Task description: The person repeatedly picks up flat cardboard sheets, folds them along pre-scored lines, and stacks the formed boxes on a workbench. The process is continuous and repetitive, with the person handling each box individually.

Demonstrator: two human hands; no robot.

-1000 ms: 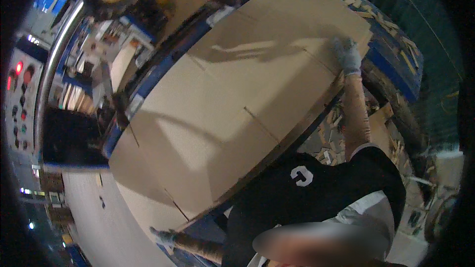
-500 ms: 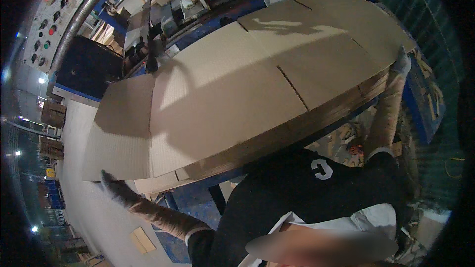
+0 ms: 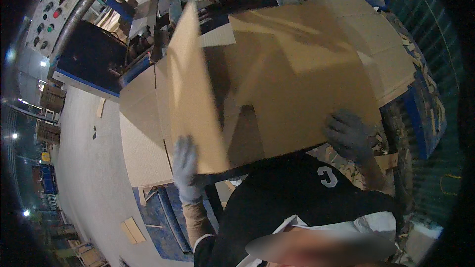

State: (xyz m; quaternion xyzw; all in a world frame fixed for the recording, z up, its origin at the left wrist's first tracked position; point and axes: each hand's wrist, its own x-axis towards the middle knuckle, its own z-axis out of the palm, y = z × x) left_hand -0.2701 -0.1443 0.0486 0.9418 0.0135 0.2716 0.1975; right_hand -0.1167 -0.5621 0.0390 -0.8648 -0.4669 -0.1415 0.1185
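A brown cardboard sheet [image 3: 307, 84] lies partly folded on the table in front of me, its left panel [image 3: 190, 94] standing up at an angle and blurred by motion. My left hand [image 3: 186, 165], in a grey glove, presses stretched fingers against the outer face of that raised panel near its lower edge. On the right, my gloved right hand [image 3: 349, 136] lies with fingers spread on the sheet's near right part. More flat cardboard sheets [image 3: 143, 133] are beneath and show at both ends.
A blue machine [image 3: 173, 15] stands along the far side, with a button panel [image 3: 54, 12] at the far left. Cardboard scraps [image 3: 428, 89] litter the table's right end. A small cardboard piece [image 3: 132, 231] lies on the grey floor at left.
Both hands have moved inward from the sheet's far ends. The top sheet has been folded over, and its left panel now stands raised. The view has shifted slightly.
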